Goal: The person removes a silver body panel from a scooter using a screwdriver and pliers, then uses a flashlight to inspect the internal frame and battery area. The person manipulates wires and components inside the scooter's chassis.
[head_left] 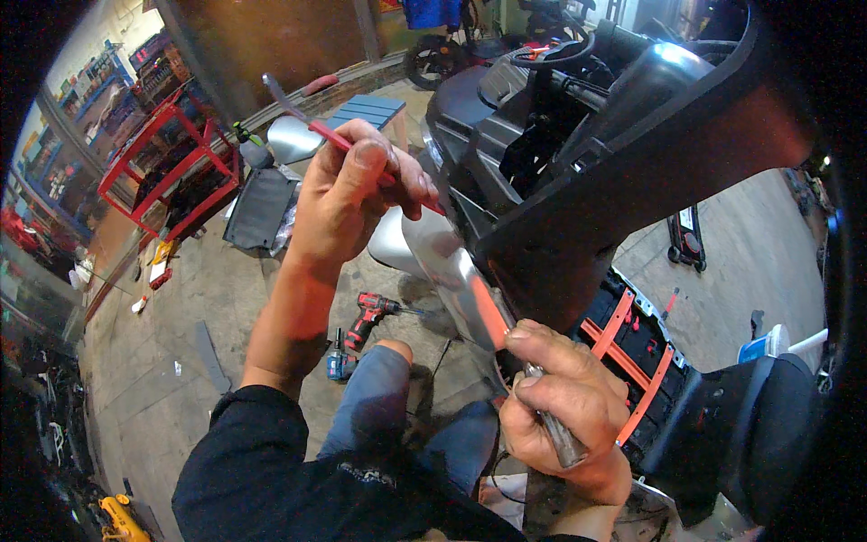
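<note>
My left hand (357,185) is closed round a slim red-handled tool (329,135), whose bent metal end points up to the left. Lower right, my right hand (569,406) wraps round a tool with a translucent, cylindrical grey handle (562,438); its working end is not clear. A shiny curved panel (447,262) with an orange-red patch lies between my hands, beside the dark body of a vehicle (560,208). My left fingertips are near its upper end, and my right hand is at its lower end. I cannot tell whether either tool touches the panel.
A red-and-black cordless drill (370,316) and a blue power tool (340,359) are on the floor by my knee. A red metal cart (172,172) stands left, a blue-topped stool (368,110) beyond my hands. At right are an orange-barred black frame (632,348) and a black seat (741,425).
</note>
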Motion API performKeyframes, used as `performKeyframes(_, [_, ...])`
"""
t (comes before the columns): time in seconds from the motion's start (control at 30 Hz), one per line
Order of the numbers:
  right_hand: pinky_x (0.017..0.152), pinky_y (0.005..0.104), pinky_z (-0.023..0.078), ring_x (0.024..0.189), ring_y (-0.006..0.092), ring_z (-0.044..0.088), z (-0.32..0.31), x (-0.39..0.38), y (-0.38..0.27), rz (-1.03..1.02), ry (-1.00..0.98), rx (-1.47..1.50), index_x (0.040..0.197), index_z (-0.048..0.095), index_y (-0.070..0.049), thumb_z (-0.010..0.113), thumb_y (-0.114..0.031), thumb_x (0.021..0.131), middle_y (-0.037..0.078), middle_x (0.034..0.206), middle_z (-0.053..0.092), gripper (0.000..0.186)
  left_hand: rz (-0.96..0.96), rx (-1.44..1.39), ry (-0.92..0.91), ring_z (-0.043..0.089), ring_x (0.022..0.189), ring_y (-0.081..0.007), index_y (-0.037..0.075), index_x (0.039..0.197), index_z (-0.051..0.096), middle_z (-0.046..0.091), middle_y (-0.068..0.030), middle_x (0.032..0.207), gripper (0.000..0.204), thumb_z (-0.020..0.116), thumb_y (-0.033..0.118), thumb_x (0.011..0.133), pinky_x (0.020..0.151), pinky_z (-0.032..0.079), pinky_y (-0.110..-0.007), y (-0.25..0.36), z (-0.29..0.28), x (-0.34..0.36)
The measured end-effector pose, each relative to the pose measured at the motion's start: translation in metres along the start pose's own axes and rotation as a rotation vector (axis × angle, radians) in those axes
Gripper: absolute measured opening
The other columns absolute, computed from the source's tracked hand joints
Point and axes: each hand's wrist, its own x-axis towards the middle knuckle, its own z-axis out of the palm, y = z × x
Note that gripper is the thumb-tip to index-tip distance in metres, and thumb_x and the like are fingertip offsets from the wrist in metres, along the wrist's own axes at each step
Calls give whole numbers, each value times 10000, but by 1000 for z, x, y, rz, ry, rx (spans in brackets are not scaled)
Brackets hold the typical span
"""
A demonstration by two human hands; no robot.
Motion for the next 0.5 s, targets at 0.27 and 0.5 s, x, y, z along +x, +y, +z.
performKeyframes(0.27, [836, 426, 588, 959, 377, 720, -3, 6, 1, -10, -19, 6, 960, 526, -67, 638, 101, 717, 214, 1049, 704, 316, -57, 86, -28, 670, 703, -196, 88, 980, 494, 667, -118, 803, 206, 566, 276, 1022, 553, 498, -265, 0, 13, 19])
performKeyframes(0.5, [781, 392, 593, 890, 354, 735, -4, 15, 1, 18, 22, 5, 894, 559, -59, 636, 120, 672, 216, 977, 719, 296, -165, 142, -169, 625, 635, -149, 78, 995, 509, 649, -93, 753, 197, 567, 264, 1022, 538, 482, -257, 10, 14, 37])
